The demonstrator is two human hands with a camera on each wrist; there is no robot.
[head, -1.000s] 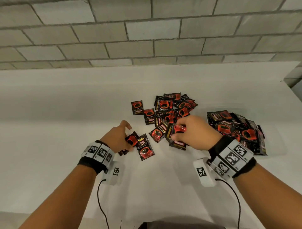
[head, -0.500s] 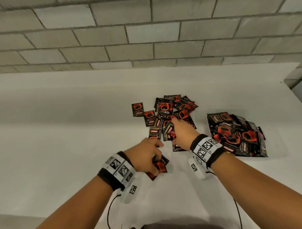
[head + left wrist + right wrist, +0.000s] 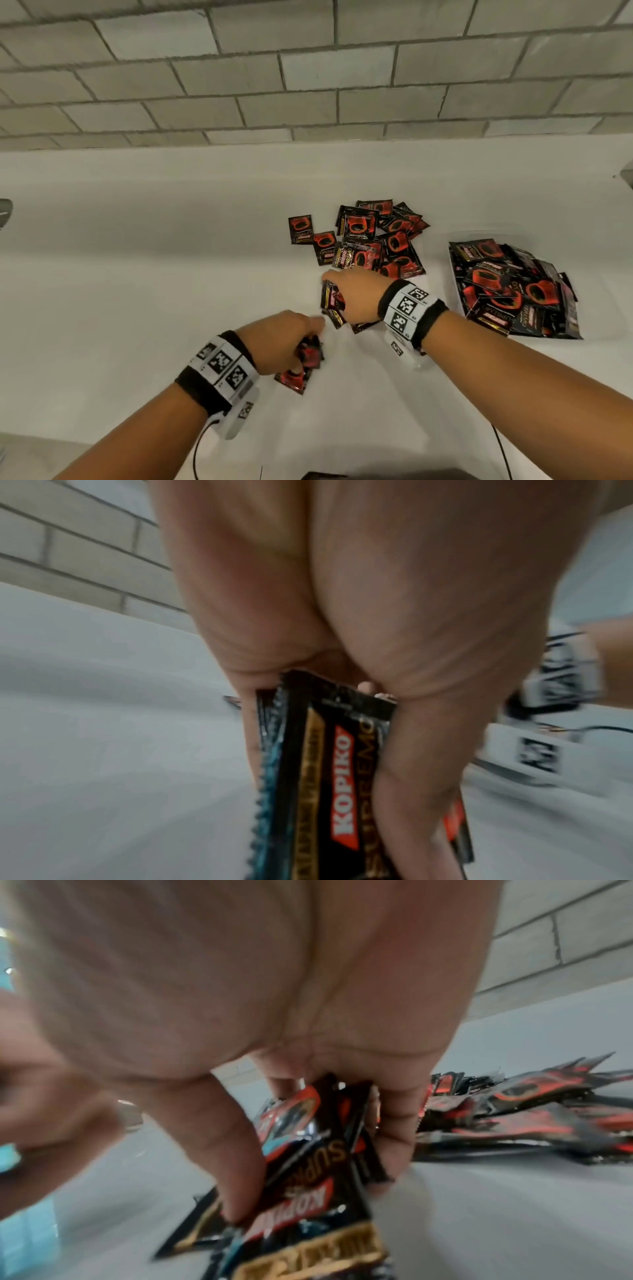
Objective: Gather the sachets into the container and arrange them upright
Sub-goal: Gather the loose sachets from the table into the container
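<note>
Black-and-red coffee sachets lie in a loose pile (image 3: pixel 370 236) on the white table (image 3: pixel 137 308). A clear container (image 3: pixel 609 308) at the right holds several more sachets (image 3: pixel 507 291) lying flat and jumbled. My right hand (image 3: pixel 352 294) grips a small bunch of sachets (image 3: pixel 332 301) just in front of the pile; the right wrist view shows thumb and fingers (image 3: pixel 394 1123) curled round that bunch of sachets (image 3: pixel 308 1191). My left hand (image 3: pixel 287 339), nearer me, holds a few sachets (image 3: pixel 308 356) on edge, and those sachets (image 3: pixel 325 777) sit between thumb and fingers in the left wrist view.
A grey block wall (image 3: pixel 308 68) rises behind the table. Cables (image 3: pixel 195 459) hang from both wrist cameras near the table's front edge. The table's left half is bare white surface.
My left hand drew back toward me with its sachets. My right hand reached into the pile, then pulled back a little with a bunch in its grip.
</note>
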